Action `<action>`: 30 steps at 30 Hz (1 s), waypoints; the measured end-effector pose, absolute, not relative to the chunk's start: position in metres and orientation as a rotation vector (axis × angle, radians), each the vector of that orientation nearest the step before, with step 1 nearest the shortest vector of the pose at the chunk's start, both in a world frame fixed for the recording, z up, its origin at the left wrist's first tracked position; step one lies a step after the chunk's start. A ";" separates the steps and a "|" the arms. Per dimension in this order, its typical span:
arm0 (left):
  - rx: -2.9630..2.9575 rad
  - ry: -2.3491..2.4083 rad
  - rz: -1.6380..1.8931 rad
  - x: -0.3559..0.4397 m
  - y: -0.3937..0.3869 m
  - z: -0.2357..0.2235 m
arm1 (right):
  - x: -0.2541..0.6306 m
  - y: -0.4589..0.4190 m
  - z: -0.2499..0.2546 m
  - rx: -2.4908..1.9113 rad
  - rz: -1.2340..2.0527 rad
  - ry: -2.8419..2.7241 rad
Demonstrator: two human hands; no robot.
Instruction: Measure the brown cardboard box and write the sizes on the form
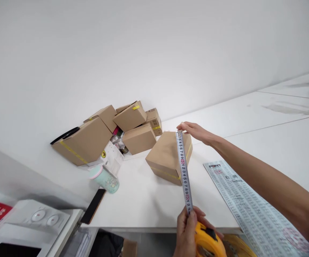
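Nearby, the left hand (187, 230) gripped the tape measure (210, 243); the right hand (195, 131), grip unclear, touched its blade (183, 167) at the far edge of the box (162, 153)

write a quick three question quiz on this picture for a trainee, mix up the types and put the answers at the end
1. Which hand holds the body of the tape measure?
2. True or false: the blade stretches over a box.
3. What colour is the lid on the cup?
a) black
b) pink
c) yellow

Key:
1. The left hand
2. True
3. b
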State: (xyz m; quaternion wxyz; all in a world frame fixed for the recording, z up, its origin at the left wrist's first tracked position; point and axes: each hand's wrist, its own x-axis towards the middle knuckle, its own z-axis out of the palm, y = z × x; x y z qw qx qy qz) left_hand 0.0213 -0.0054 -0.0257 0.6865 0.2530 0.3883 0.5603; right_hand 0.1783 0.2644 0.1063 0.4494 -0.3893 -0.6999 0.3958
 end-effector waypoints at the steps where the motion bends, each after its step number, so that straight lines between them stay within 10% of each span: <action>1: 0.549 0.867 1.270 0.016 -0.009 -0.022 | 0.178 0.277 0.094 -1.047 0.888 -1.724; 17: 0.355 0.676 1.167 -0.013 0.003 0.016 | 0.169 0.161 0.004 -1.222 -0.248 -2.103; 30: 0.424 0.895 0.985 0.000 0.005 0.022 | 0.165 0.212 0.073 -1.207 1.031 -1.566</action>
